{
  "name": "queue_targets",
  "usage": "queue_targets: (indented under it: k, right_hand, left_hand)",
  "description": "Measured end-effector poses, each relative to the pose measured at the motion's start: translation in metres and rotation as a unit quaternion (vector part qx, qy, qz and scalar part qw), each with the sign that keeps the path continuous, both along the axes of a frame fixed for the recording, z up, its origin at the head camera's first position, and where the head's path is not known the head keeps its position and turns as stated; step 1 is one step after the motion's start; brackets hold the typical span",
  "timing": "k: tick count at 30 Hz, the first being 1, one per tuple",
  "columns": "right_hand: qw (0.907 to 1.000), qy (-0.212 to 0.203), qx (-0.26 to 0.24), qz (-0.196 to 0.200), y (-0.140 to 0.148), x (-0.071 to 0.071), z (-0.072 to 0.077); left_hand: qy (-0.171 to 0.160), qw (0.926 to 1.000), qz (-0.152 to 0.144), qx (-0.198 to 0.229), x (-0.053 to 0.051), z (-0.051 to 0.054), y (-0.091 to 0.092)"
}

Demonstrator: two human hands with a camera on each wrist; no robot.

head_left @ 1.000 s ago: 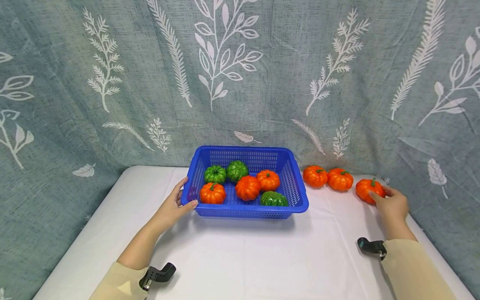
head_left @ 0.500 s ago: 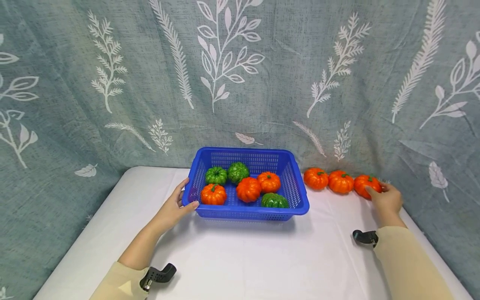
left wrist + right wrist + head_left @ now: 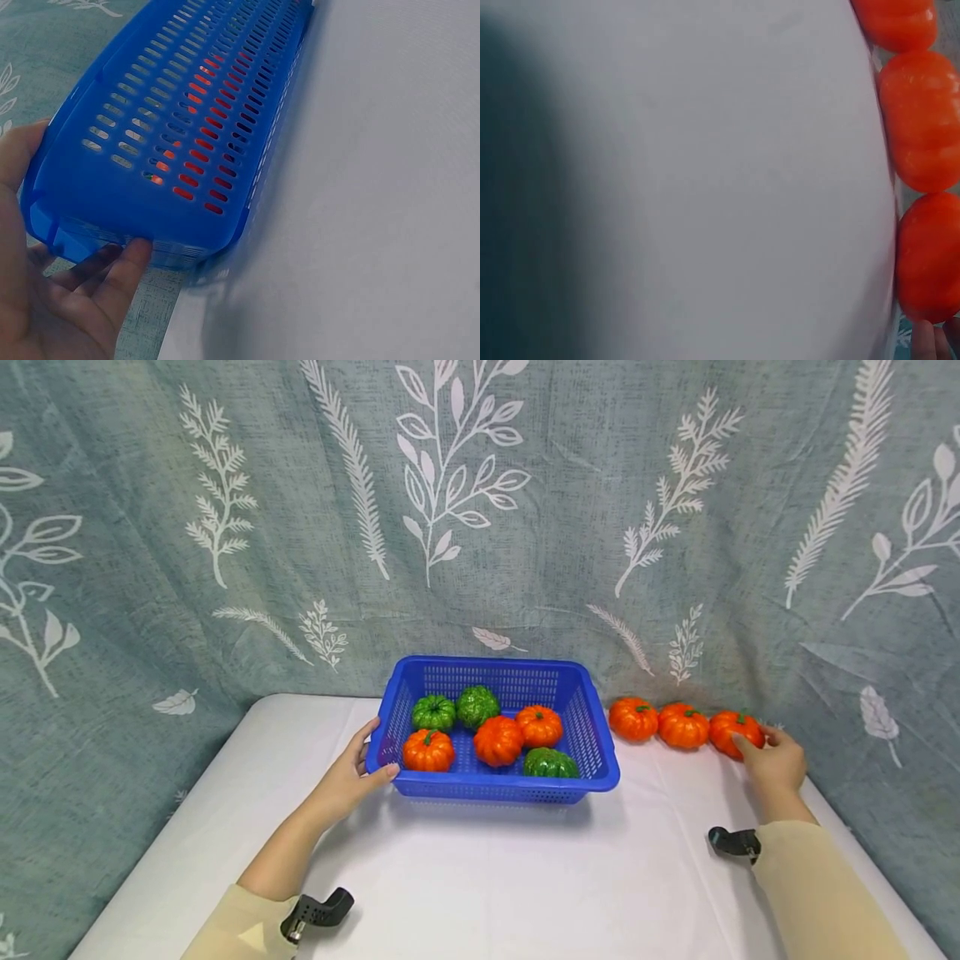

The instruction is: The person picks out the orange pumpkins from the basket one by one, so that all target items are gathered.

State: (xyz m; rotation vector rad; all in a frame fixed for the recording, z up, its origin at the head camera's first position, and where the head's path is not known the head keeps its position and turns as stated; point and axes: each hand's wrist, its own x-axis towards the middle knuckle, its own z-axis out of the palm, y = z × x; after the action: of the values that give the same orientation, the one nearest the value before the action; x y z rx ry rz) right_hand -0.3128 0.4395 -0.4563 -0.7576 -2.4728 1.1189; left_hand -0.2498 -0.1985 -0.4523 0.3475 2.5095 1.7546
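Note:
My left hand (image 3: 347, 783) grips the left end of a blue plastic basket (image 3: 495, 782), thumb at the front corner and fingers along the side. In the left wrist view, its fingers (image 3: 124, 281) curl under the basket's rim. Inside lie three orange pumpkins, one (image 3: 428, 751) at front left, and three green ones, one (image 3: 477, 707) at the back. To the right, my right hand (image 3: 776, 770) holds an orange pumpkin (image 3: 733, 734) between thumb and fingers. That pumpkin touches the middle orange pumpkin (image 3: 682, 726) of a row; another orange pumpkin (image 3: 633, 719) sits nearest the basket.
A white-covered table (image 3: 555, 877) carries everything. A grey-green curtain (image 3: 555, 527) with white leaf prints hangs behind it and along both sides. The row of pumpkins stands close to the table's back edge.
My right hand has shifted the rightmost pumpkin left and slightly back, closing its gap to the middle one. My left hand keeps its hold on the basket.

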Motion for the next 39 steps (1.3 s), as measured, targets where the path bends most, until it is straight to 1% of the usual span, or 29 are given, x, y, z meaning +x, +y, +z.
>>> queue_targets:
  k: [3, 7, 13, 19, 23, 25, 28, 31, 35, 39]
  right_hand:
    - [0.9999, 0.009, -0.005, -0.001, -0.002, 0.003, 0.002]
    - [0.9996, 0.024, -0.011, -0.005, -0.011, 0.012, 0.008]
    - [0.9988, 0.047, 0.014, -0.004, -0.032, 0.031, 0.019]
    - [0.9968, 0.075, 0.026, 0.010, -0.056, 0.049, 0.027]
    - [0.9957, 0.086, 0.021, 0.029, -0.072, 0.059, 0.030]
    - [0.9942, 0.099, 0.016, 0.039, -0.080, 0.062, 0.031]
    - [0.9909, 0.124, 0.014, 0.051, -0.094, 0.066, 0.034]
    - [0.9878, 0.140, 0.013, 0.068, -0.109, 0.068, 0.038]
    - [0.9831, 0.150, 0.014, 0.104, -0.129, 0.071, 0.043]
    - [0.9739, 0.172, 0.006, 0.148, -0.149, 0.073, 0.046]
  left_hand:
    - [0.002, 1.0000, -0.003, 0.002, 0.000, 0.001, 0.000]
    - [0.002, 1.0000, -0.004, 0.004, 0.001, 0.002, 0.000]
    - [0.010, 0.9996, -0.013, 0.021, 0.002, 0.003, 0.001]
    - [0.008, 0.9999, -0.007, 0.014, 0.003, 0.002, 0.001]
    - [0.004, 0.9999, -0.006, 0.015, 0.002, -0.001, 0.001]
    - [0.004, 0.9998, -0.006, 0.016, 0.002, -0.001, 0.001]
    - [0.005, 0.9999, -0.006, 0.016, 0.002, -0.002, 0.001]
    - [0.003, 0.9999, -0.004, 0.014, 0.001, -0.002, 0.001]
    - [-0.001, 0.9999, -0.003, 0.013, 0.002, -0.001, 0.002]
    - [-0.004, 0.9999, -0.003, 0.014, 0.002, 0.001, 0.002]
